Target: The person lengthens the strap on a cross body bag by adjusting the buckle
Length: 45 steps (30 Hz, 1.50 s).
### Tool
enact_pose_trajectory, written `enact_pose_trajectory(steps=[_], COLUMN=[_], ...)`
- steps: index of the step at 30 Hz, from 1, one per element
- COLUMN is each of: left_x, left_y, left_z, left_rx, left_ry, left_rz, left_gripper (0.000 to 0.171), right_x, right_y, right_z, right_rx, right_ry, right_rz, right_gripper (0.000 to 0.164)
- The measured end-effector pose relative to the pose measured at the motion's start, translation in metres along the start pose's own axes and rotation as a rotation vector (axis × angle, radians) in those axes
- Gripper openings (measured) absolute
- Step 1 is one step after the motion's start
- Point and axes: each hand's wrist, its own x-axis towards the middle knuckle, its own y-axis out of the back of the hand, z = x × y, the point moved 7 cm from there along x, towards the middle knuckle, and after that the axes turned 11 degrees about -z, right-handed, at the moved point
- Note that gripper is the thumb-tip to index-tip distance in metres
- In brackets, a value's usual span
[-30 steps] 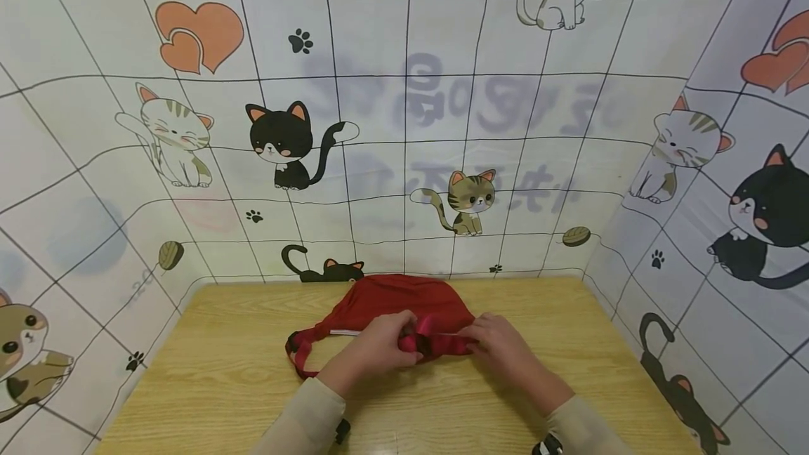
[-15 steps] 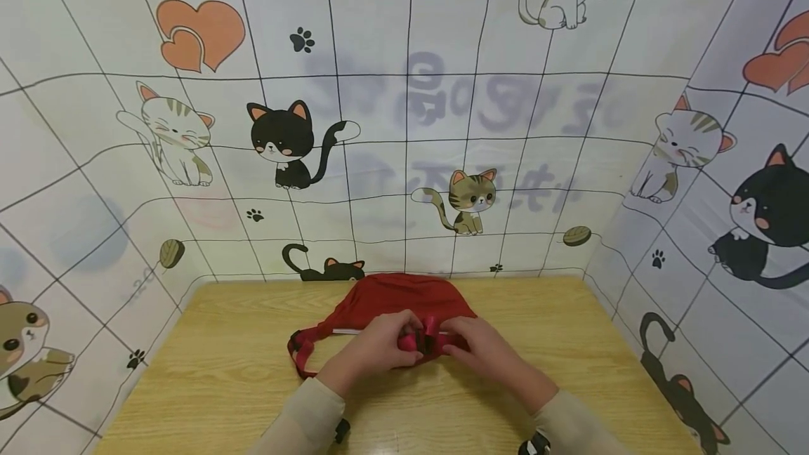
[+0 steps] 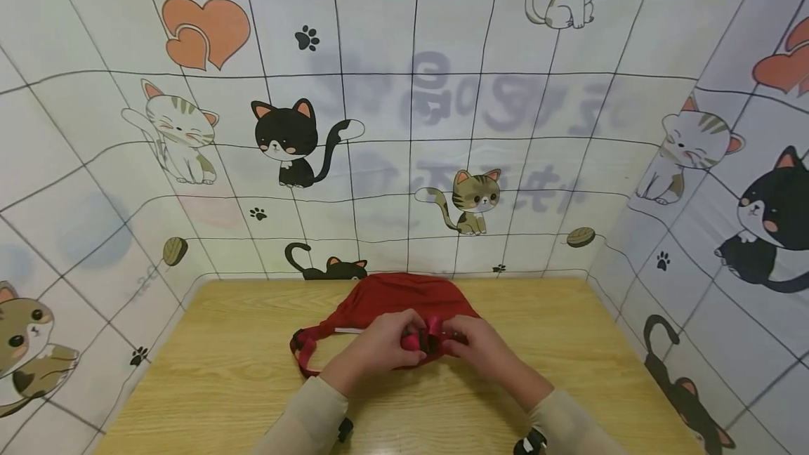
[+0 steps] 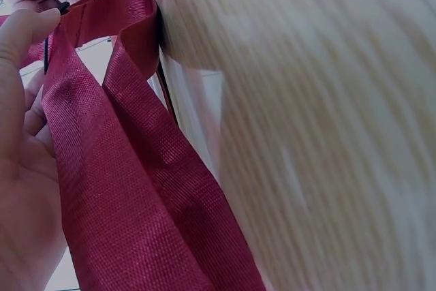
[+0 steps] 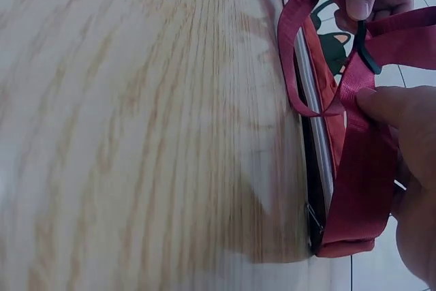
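Observation:
A red waist bag (image 3: 407, 295) lies at the back of the table, its webbing strap (image 4: 122, 168) facing me. My left hand (image 3: 387, 339) pinches the strap at a black slider buckle (image 5: 366, 52), thumb on the buckle's edge. Close to its right, my right hand (image 3: 480, 343) pinches the webbing between thumb and fingers. A small loop of strap stands up between the two hands. In the right wrist view, a pale zipper (image 5: 317, 141) runs along the bag below the webbing. Another black strap fitting (image 3: 300, 340) lies at the left end of the bag.
The wood-grain table (image 3: 221, 328) ends at a white wall cloth (image 3: 379, 27) printed with cats and grid lines, right behind the bag. Side cloths rise at left and right. Small black pieces show beside both sleeves.
My right hand has slid left along the strap, closer to my left hand, and the loop between them stands higher. The left hand keeps its hold at the buckle.

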Motion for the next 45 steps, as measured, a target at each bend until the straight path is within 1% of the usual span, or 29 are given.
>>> enact_pose_trajectory(steps=[2,6,12,17,21,24,26,29,33,36,41,45], left_x=[-0.001,-0.002,-0.003,-0.006,-0.009,-0.010,-0.011,-0.011,-0.010,-0.010,-0.010,-0.010], left_y=[0.001,0.002,0.002,0.007,0.010,0.011,0.011,0.009,0.007,0.007,0.008,0.009], left_z=[0.000,-0.001,-0.004,-0.003,-0.004,-0.004,-0.004,-0.004,-0.003,-0.002,-0.001,-0.001], left_rx=[0.000,0.005,0.003,0.008,0.017,0.014,0.006,0.006,0.001,-0.005,-0.006,-0.012], left_ry=[0.011,0.025,0.031,0.017,-0.002,-0.013,-0.016,-0.009,-0.009,-0.015,-0.017,-0.027], left_rz=[0.002,0.004,0.013,0.033,0.051,0.056,0.053,0.046,0.035,0.036,0.039,0.038], left_gripper=[0.040,0.041,0.040,0.041,0.041,0.042,0.042,0.042,0.042,0.043,0.043,0.043], right_x=[-0.001,-0.005,-0.013,-0.020,-0.024,-0.025,-0.024,-0.020,-0.011,-0.003,0.006,0.008], right_y=[0.001,0.005,0.013,0.019,0.023,0.023,0.023,0.019,0.010,0.004,-0.002,-0.002], right_z=[0.001,0.004,0.005,0.011,0.013,0.014,0.013,0.010,0.005,0.000,-0.006,-0.006], right_rx=[-0.022,-0.065,-0.138,-0.206,-0.262,-0.283,-0.270,-0.206,-0.140,-0.112,-0.022,-0.025], right_ry=[0.004,-0.014,0.001,-0.019,-0.013,-0.010,-0.013,-0.033,-0.091,-0.107,-0.065,-0.055], right_rz=[0.007,0.007,0.011,0.032,0.057,0.065,0.054,0.014,-0.040,-0.055,-0.054,-0.029], right_gripper=[0.022,0.024,0.025,0.028,0.026,0.026,0.025,0.024,0.026,0.025,0.022,0.021])
